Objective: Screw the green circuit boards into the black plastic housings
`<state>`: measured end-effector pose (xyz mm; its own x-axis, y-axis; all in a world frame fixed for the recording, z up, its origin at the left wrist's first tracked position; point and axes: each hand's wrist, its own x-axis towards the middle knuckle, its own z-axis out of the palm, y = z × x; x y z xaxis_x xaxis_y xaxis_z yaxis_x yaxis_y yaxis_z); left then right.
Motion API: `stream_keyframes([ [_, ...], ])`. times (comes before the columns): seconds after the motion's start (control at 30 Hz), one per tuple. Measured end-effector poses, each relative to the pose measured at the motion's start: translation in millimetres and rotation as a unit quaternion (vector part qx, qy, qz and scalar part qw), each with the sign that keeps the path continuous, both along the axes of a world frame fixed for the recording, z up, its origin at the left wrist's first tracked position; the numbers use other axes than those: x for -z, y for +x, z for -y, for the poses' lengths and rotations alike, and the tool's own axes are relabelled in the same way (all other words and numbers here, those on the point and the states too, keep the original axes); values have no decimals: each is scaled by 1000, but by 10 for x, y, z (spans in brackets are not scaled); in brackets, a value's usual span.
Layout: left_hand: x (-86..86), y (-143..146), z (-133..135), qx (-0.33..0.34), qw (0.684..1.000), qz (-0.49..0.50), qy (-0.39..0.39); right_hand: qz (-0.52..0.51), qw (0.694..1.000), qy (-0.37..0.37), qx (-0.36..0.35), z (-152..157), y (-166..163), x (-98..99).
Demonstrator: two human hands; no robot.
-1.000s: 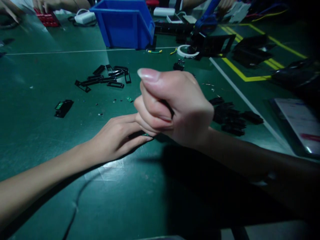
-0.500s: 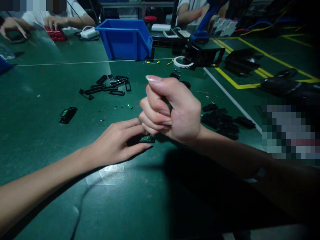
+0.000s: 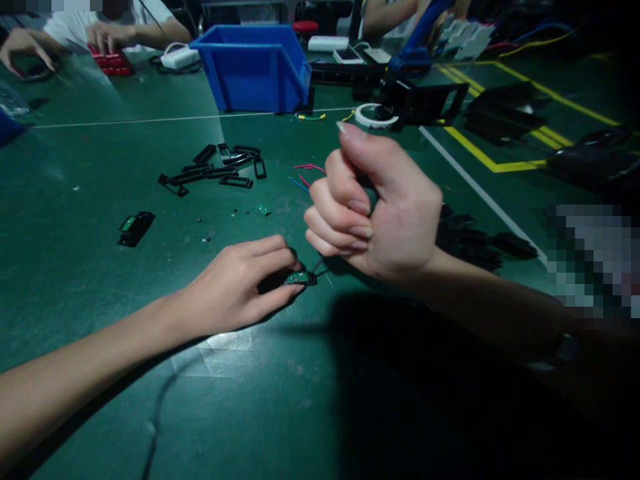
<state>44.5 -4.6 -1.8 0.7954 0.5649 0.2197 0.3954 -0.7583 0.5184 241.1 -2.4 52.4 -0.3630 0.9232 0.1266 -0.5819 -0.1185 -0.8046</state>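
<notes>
My left hand (image 3: pixel 235 283) rests on the green mat (image 3: pixel 90 280) and pinches a small black part with a green circuit board (image 3: pixel 299 278) between thumb and fingers. My right hand (image 3: pixel 377 213) hovers just above and to the right of it in a fist, thumb up, gripping a thin dark tool whose tip points down toward the part. Thin wires stick out of the part's right end.
A heap of black frames (image 3: pixel 220 167) lies behind; one black-green part (image 3: pixel 134 227) sits to the left. More black parts (image 3: pixel 480 233) lie right of my fist. A blue bin (image 3: pixel 255 67), a tape roll (image 3: pixel 370 117) and other people's hands (image 3: pixel 30 47) are at the far edge.
My right fist has lifted and shifted right, off the part, which now shows with its wires. My left hand keeps its hold in the same spot.
</notes>
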Motion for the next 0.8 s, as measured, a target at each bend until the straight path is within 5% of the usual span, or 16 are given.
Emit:
stream_keyframes([
  [0.27,-5,-21,32,-32,995,96,21,86,989,-53,110,-276,82,216],
  [0.37,9,-34,40,-42,989,134,45,218,969,-34,115,-300,79,368],
  [0.43,19,-41,39,-44,986,152,56,353,924,65,132,-291,85,470],
  [0.5,24,-45,39,-47,983,169,60,460,846,218,159,-283,106,551],
  [0.6,22,-44,47,-75,975,198,65,527,755,358,152,-290,156,612],
  [0.7,14,-36,57,-130,966,221,37,563,712,400,126,-303,188,611],
  [0.8,2,-23,36,-161,949,259,-85,546,685,454,164,-272,172,588],
])
